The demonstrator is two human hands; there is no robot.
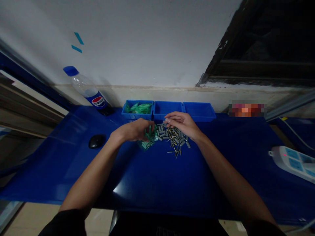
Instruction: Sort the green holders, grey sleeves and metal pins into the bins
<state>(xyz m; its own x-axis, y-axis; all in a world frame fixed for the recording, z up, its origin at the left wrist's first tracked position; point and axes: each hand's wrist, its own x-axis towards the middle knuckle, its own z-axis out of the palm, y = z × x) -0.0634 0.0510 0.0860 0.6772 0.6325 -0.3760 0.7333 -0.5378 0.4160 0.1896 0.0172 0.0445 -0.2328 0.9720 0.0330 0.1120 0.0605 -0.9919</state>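
Observation:
My left hand (137, 128) is closed on a crumpled green plastic bag (147, 144), which rests on the blue table with some small pieces visible inside. Just right of the bag lies a heap of short grey metal cylinders (161, 133). Thin brass-coloured pins (174, 139) are piled partly over them, and a few stick out toward the table's front. Above this pile is my right hand (183, 124), its thumb and fingertips close together near the bag. Anything between those fingertips is too small to make out.
Three joined blue bins stand behind the pile: the left bin (137, 115) holds green bags; the middle bin (168, 109) and right bin (199, 111) are beside it. A Pepsi bottle (98, 101) and black mouse (96, 141) stand left. A white power strip (294, 162) lies right.

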